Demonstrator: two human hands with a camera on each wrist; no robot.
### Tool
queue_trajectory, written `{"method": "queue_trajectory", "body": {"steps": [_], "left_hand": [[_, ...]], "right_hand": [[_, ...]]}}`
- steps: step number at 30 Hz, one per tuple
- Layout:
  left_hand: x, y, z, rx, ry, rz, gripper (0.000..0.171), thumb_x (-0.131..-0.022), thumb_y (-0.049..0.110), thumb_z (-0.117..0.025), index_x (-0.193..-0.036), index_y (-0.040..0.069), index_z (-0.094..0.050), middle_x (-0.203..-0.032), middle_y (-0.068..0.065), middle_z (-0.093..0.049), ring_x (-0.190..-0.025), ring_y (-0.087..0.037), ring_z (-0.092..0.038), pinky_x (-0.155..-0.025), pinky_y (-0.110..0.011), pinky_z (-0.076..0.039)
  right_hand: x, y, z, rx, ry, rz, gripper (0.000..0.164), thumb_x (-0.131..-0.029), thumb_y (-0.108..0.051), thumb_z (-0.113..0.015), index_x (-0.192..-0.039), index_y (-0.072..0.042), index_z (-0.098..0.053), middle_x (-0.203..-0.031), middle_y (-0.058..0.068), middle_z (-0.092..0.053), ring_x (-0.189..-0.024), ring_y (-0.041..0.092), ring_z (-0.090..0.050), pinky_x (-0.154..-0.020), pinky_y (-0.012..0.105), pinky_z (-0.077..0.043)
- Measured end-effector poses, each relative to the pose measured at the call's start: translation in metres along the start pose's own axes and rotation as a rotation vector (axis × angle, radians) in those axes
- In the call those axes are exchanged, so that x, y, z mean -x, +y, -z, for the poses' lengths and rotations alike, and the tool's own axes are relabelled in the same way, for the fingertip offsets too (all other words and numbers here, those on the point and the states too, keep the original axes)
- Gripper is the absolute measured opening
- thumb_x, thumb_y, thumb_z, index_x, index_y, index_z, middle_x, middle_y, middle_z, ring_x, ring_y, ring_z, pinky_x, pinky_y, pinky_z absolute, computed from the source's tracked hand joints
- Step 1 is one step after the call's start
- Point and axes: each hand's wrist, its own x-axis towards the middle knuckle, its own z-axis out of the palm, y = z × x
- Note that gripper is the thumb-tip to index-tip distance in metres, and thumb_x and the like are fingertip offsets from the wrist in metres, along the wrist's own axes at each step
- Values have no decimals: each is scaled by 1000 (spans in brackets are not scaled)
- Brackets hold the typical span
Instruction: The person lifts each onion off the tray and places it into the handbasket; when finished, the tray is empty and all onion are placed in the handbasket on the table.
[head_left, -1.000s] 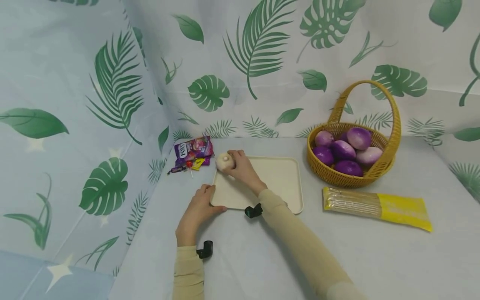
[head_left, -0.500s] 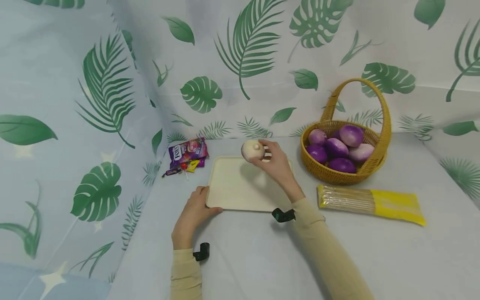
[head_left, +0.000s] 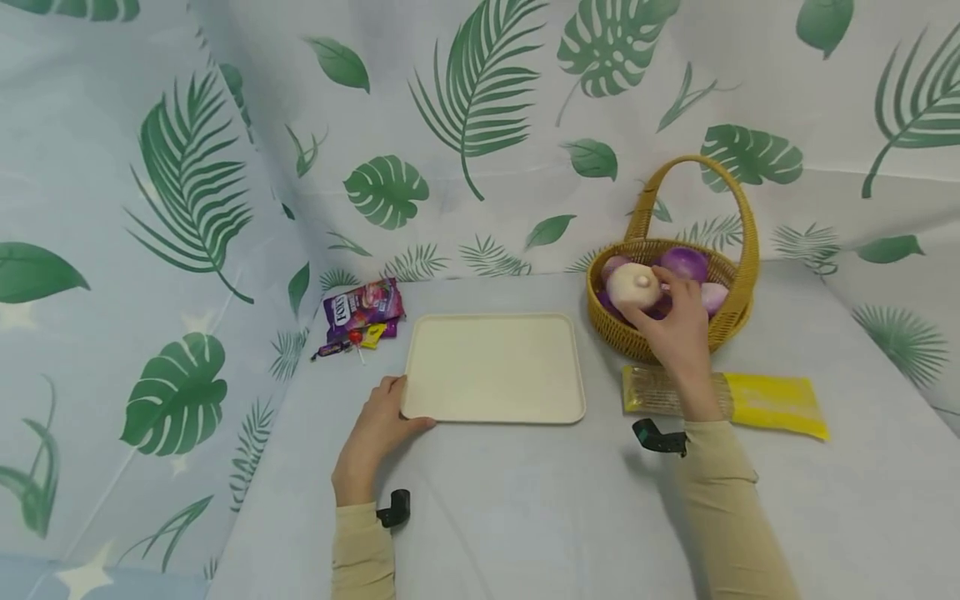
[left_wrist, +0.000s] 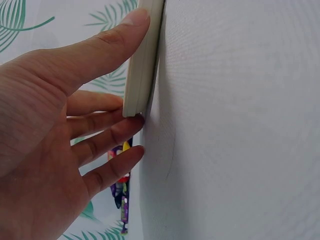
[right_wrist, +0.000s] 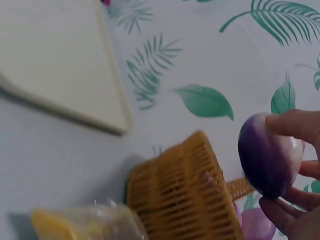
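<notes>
In the head view my right hand (head_left: 678, 329) holds a round purple-and-white vegetable (head_left: 632, 287), like a turnip or onion, by thumb and fingertips. Its pale, knobbed end faces the camera. It overlaps the wicker basket (head_left: 626, 335), and the right wrist view shows the vegetable (right_wrist: 267, 155) above the basket rim. Several purple vegetables (head_left: 682, 263) lie in the basket. My left hand (head_left: 380, 429) rests at the near left corner of the cream tray (head_left: 495, 371). Its thumb lies against the tray's front edge, and the loosely spread fingers reach along the left side.
Behind the tray's left end lie a purple candy bag (head_left: 365, 306), a red lollipop (head_left: 356, 337) and small wrapped sweets. A yellow-and-clear packet of thin sticks (head_left: 772, 404) lies in front of the basket. The basket handle (head_left: 742, 208) arches up at its right.
My right hand has lifted the purple-and-white vegetable from the tray's far left corner and carried it right to the basket. The left hand has stayed at the tray corner.
</notes>
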Motion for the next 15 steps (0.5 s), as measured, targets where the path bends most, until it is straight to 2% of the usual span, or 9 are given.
{"method": "queue_trajectory", "body": {"steps": [3,7,11,15], "left_hand": [[-1,0,-1,0,5,0,80,-74,42,-79,-137,6,-46,-130,-10,-47,-116,-28,-44,-99,-46,-38],[-2,-1,-1,29,-5,-8,80,-74,40,-79,-138,5,-46,-130,-11,-47,-116,-28,-44,-100,-47,-37],[-3,-6,-1,59,-15,-5,81,-74,41,-79,-139,7,-45,-132,-10,-46,-118,-27,-42,-101,-47,-36],[-3,-9,1,60,-27,26,84,-75,45,-77,-141,8,-41,-136,-10,-42,-123,-28,-39,-104,-49,-33]], "right_hand": [[1,7,7,63,16,16,67,-76,-28,-79,-134,-10,-50,-124,18,-47,-110,32,-45,-92,50,-37],[4,11,10,99,-10,-3,66,-79,-24,-75,-136,-7,-47,-130,21,-45,-117,38,-42,-99,54,-32],[1,5,8,74,-25,-9,62,-81,-25,-72,-136,-8,-47,-133,19,-44,-122,38,-41,-101,53,-31],[-5,-7,1,38,-49,13,56,-83,-22,-70,-133,-8,-49,-134,18,-43,-123,38,-40,-102,53,-30]]}}
